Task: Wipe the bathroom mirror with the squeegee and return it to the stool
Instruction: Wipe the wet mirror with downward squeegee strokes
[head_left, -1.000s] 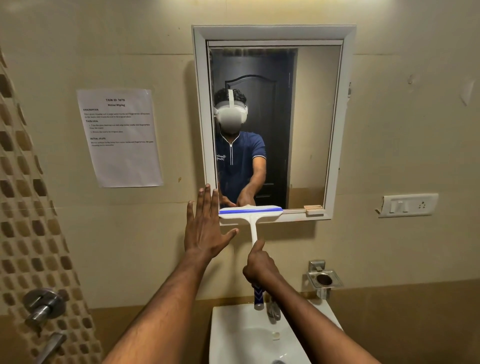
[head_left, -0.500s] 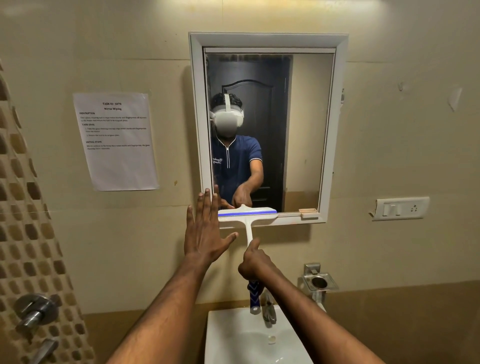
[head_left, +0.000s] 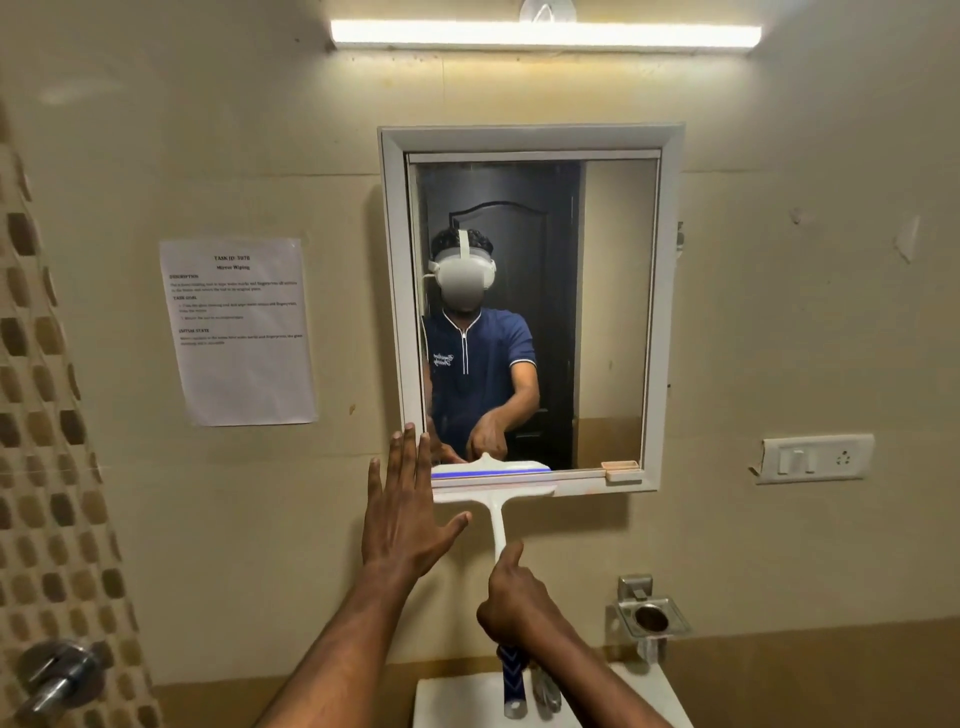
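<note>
A white-framed bathroom mirror (head_left: 613, 312) hangs on the beige wall. A white squeegee (head_left: 496, 491) with a blue strip has its blade lying across the mirror's bottom left edge and lower frame. My right hand (head_left: 514, 597) is closed around its handle, thumb up along the white shaft; the blue grip end sticks out below my fist. My left hand (head_left: 405, 514) is flat on the wall, fingers spread, fingertips touching the frame's lower left corner. The stool is out of view.
A white sink (head_left: 457, 701) with a tap sits directly below. A metal holder (head_left: 652, 616) is mounted at lower right, a switch plate (head_left: 815, 460) on the right wall, a paper notice (head_left: 239, 330) at left, shower taps (head_left: 57, 675) at lower left, a tube light (head_left: 545, 35) above.
The view has tilted up, bringing the tube light into sight. The squeegee blade stays at the mirror's bottom edge, and both hands keep nearly the same pose.
</note>
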